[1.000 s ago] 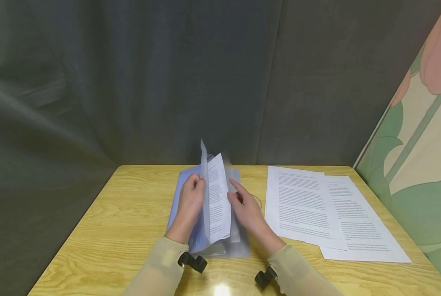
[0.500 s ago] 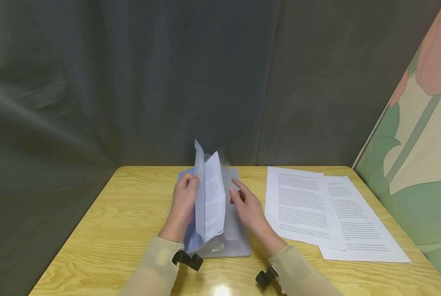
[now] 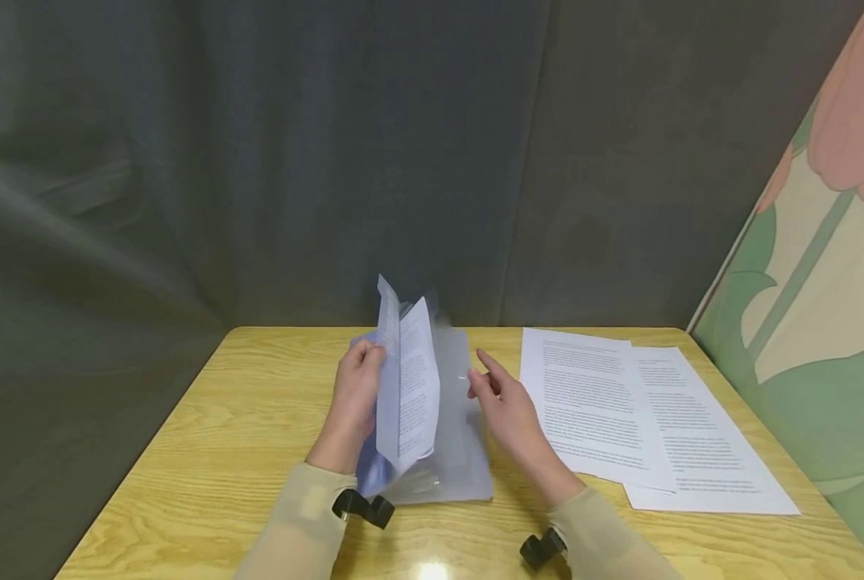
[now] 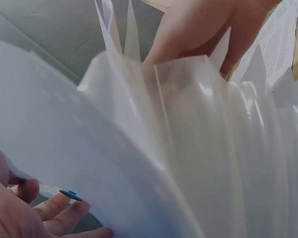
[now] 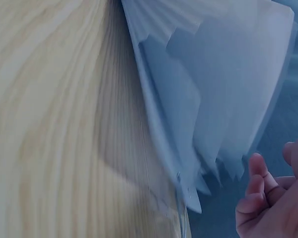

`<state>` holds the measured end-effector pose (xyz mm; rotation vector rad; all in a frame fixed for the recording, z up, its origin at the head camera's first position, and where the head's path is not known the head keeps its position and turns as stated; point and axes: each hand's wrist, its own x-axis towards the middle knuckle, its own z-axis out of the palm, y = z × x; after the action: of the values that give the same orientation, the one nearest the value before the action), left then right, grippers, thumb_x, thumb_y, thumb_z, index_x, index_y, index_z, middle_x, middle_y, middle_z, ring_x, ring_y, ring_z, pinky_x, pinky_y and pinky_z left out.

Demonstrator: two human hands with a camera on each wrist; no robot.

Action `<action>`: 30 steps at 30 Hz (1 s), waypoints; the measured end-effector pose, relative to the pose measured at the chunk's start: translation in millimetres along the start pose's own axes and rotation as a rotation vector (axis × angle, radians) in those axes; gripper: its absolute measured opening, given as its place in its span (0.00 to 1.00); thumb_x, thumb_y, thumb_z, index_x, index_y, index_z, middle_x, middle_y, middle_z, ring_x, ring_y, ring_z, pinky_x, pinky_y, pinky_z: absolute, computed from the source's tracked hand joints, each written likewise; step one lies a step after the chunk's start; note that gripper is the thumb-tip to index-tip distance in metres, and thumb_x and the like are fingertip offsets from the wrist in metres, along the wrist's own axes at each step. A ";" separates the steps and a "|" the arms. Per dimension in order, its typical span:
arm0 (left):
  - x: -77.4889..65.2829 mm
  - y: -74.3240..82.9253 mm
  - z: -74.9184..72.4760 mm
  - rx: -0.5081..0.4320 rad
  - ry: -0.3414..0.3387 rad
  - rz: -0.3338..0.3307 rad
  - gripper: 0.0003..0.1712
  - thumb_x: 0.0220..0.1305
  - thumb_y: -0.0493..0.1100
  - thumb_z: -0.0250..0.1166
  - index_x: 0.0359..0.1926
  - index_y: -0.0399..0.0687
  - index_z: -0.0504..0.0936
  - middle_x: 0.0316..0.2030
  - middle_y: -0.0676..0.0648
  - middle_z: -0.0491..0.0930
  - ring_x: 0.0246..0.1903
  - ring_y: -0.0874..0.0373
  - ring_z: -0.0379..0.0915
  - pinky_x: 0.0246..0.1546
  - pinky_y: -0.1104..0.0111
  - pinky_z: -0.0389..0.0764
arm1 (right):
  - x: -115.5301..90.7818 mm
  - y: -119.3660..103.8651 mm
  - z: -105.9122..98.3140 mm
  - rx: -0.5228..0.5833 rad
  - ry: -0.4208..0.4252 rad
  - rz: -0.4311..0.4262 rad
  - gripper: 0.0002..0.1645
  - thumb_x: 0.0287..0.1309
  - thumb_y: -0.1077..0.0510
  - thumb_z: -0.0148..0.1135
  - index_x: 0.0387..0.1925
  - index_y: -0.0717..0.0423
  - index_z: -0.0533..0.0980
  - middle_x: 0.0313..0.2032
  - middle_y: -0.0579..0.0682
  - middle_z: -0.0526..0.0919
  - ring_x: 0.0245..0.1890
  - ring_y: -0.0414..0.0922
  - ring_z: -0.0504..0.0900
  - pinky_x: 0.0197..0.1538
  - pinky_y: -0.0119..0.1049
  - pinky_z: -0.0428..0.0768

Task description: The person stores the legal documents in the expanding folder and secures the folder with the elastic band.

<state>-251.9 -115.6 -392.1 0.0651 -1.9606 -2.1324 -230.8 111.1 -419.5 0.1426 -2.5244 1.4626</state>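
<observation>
A translucent plastic expanding file (image 3: 460,435) with pleated pockets stands partly spread on the wooden table. Its bluish front cover (image 4: 84,139) is pulled leftward by my left hand (image 3: 355,387), whose fingers grip the edge. Close to those fingers sits a small blue button (image 4: 71,195). A printed sheet (image 3: 419,387) leans inside the file, just right of the cover. Beside the file's right edge, my right hand (image 3: 507,407) has its index finger extended and its other fingers loosely bent, holding nothing. The pocket edges (image 5: 228,166) fan out near its fingertips in the right wrist view.
Two stacks or sheets of printed paper, one front (image 3: 594,403) and one partly covered (image 3: 707,435), lie on the right of the wooden table (image 3: 236,403). A dark curtain (image 3: 374,161) hangs behind, and a flowered cloth (image 3: 830,338) borders the right side.
My left hand has moved a little left, drawing the cover with it and widening the file. My right hand has backed away to the right from the sheet and pocket edges.
</observation>
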 end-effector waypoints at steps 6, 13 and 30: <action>2.1 -0.9 -2.5 -0.069 -0.021 -0.025 0.11 0.75 0.37 0.54 0.31 0.45 0.67 0.29 0.49 0.66 0.26 0.58 0.65 0.24 0.70 0.65 | -5.0 8.5 -23.9 -0.065 -0.015 0.002 0.38 0.87 0.42 0.53 0.84 0.58 0.64 0.47 0.50 0.89 0.42 0.46 0.80 0.44 0.42 0.74; 2.7 -2.1 -3.2 -0.090 -0.030 -0.039 0.11 0.76 0.38 0.55 0.33 0.44 0.68 0.29 0.48 0.66 0.27 0.57 0.65 0.25 0.70 0.65 | -7.9 20.3 -50.8 -0.166 0.000 0.045 0.42 0.86 0.40 0.54 0.85 0.59 0.61 0.54 0.51 0.87 0.56 0.52 0.85 0.56 0.50 0.79; 6.1 -3.7 0.1 -0.049 -0.019 -0.024 0.12 0.75 0.38 0.53 0.30 0.46 0.65 0.32 0.47 0.67 0.29 0.55 0.66 0.26 0.69 0.65 | -15.0 52.5 -120.0 -0.416 0.014 0.113 0.54 0.84 0.37 0.55 0.85 0.71 0.49 0.70 0.72 0.70 0.68 0.69 0.73 0.65 0.67 0.74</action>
<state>-258.4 -116.5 -394.9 0.0609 -1.9263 -2.2026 -209.5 240.8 -409.7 -0.0792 -2.7971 0.9348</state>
